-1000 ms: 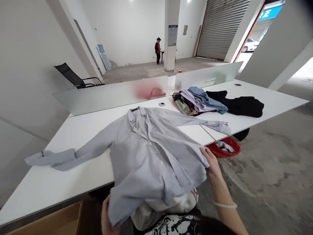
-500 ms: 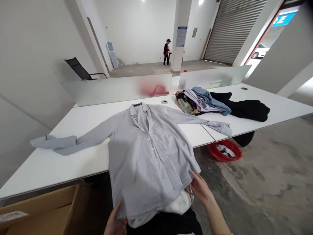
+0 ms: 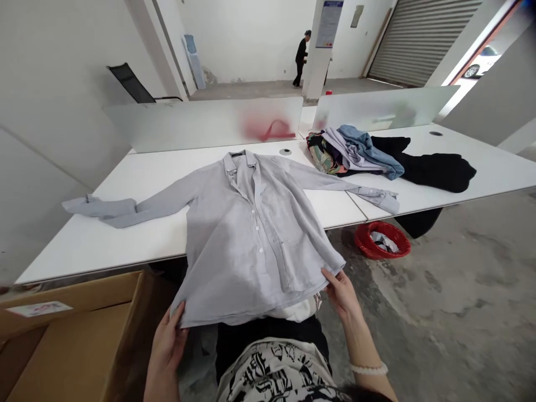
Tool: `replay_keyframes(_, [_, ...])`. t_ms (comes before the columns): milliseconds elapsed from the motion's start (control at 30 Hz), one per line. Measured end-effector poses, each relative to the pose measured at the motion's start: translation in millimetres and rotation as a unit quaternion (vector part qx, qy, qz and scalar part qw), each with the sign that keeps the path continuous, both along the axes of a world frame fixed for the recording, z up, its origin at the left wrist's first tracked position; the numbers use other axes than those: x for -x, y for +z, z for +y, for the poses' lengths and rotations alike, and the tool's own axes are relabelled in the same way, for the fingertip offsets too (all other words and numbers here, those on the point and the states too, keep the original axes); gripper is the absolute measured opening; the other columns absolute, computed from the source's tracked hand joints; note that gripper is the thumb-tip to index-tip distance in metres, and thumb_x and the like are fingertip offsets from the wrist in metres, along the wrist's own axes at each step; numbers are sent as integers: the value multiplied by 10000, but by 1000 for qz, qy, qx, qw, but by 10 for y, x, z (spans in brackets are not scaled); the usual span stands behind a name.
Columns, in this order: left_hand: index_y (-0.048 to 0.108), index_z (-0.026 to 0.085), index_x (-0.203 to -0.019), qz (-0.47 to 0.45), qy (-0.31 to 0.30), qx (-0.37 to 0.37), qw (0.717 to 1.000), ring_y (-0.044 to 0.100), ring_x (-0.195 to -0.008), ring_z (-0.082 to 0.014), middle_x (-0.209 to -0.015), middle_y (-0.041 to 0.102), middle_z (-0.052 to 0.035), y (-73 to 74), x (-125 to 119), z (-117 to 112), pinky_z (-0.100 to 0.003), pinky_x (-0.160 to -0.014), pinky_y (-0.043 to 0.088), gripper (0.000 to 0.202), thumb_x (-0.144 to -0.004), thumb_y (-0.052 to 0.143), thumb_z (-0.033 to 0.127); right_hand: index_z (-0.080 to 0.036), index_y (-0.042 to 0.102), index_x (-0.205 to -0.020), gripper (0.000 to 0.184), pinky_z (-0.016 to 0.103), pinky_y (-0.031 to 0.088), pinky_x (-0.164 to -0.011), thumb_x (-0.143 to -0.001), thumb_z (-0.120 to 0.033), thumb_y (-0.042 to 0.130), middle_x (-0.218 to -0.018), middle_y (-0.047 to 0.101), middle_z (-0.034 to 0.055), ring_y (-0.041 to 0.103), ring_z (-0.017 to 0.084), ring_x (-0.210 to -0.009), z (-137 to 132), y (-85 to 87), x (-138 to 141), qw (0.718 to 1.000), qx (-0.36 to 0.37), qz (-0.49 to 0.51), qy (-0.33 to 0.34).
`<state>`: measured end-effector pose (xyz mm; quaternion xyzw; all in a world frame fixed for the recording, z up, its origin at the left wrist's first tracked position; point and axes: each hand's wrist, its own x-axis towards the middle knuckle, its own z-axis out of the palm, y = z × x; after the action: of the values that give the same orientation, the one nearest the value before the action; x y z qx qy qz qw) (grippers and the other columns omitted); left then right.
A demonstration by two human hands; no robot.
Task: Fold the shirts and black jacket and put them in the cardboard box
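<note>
A light grey button-up shirt [image 3: 226, 240] lies front up, its collar and both sleeves spread on the white table [image 3: 138, 240]. Its lower part hangs over the front edge towards me. My left hand [image 3: 167, 338] pinches the hem at the left corner, thumb on top. At the right corner, my right hand [image 3: 338, 287] grips the hem in the same way. Between the hands the hem is stretched out wide. Some white cloth [image 3: 299, 310] shows just beneath the hem, mostly hidden by the shirt.
A pile of clothes [image 3: 355, 151] and a black garment [image 3: 439, 170] lie on the table's right side. An open cardboard box [image 3: 79, 335] stands at lower left, a red basket [image 3: 383, 240] on the floor. Frosted dividers [image 3: 201, 124] line the back; a person [image 3: 300, 58] stands beyond.
Both hands have drawn the hem outwards, the left hand furthest to the left, so the shirt's bottom is wider and flatter. My view has tilted down. The far person has turned.
</note>
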<state>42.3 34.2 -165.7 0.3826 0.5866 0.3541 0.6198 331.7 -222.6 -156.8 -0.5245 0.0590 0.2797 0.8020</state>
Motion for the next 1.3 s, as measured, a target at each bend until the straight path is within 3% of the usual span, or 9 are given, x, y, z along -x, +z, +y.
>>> replay_keyframes(167, [575,185,-972,98,-14,-78,992,615,-782,-188,-962,627,-60,-178,124,-102,-286,-598,523,401,-606,675,317,-215,425,-1255,790,341,570,-665,-576,-329,812,-886,642,15,654,195,-745,-42,-542,108,991,117,-71,3])
replay_keyframes(267, [551,196,-1062,213,-46,-240,946,607,-951,-253,-1141,593,-97,-86,87,-302,-419,-810,516,432,-705,587,437,-189,336,-1364,744,505,483,-906,-732,-388,675,-1251,521,155,557,305,-1117,-77,-691,180,920,250,-300,-3])
replay_keyframes(433, [585,215,-1028,245,-194,-505,805,614,-966,-223,-1061,642,-75,244,-292,-665,-366,-835,514,226,-874,477,341,-233,212,-1464,676,652,297,-1008,-865,-296,519,-1542,79,190,166,400,-1388,26,-524,425,725,380,-574,0])
replay_keyframes(600, [557,221,-1168,237,-368,-676,593,536,-1170,-225,-1202,625,-57,326,-769,-809,-398,-976,448,297,-879,499,187,-355,108,-1485,782,716,262,-977,-854,-119,504,-1556,-125,122,5,432,-1396,193,-416,563,618,429,-659,19])
replay_keyframes(700, [528,234,-1252,275,-426,-672,540,438,-1284,-256,-1316,563,-45,266,-898,-800,-493,-1073,334,372,-886,480,182,-398,314,-1422,745,729,250,-973,-806,-31,516,-1569,-74,68,9,431,-1395,263,-454,506,591,428,-682,54])
replay_keyframes(800, [556,256,-1241,278,-456,-618,577,441,-1285,-244,-1316,568,-34,212,-916,-754,-499,-1110,271,359,-901,449,213,-374,502,-1299,639,726,213,-1001,-779,-2,509,-1572,65,22,75,386,-1408,304,-420,413,588,382,-712,45])
replay_keyframes(1100, [704,273,-986,140,-427,-334,828,596,-1063,-277,-1067,695,-77,397,-1003,-604,-458,-1012,385,330,-877,443,443,-237,471,-1333,477,527,358,-1040,-870,-129,431,-1411,459,83,312,264,-1362,410,-186,507,565,221,-788,101])
replay_keyframes(1200, [673,239,-1051,93,-438,-241,861,647,-927,-252,-1036,701,-90,513,-1181,-456,-401,-897,469,425,-895,366,489,-233,462,-1339,512,498,385,-1028,-848,-93,420,-1384,495,70,337,246,-1353,452,-240,504,541,222,-801,131])
replay_keyframes(1300, [656,215,-1035,95,-452,-268,845,666,-866,-239,-993,710,-86,666,-1437,-158,-346,-800,504,374,-866,429,460,-232,489,-1313,520,449,425,-1006,-817,-89,425,-1337,545,51,403,222,-1315,465,-267,409,510,212,-821,146])
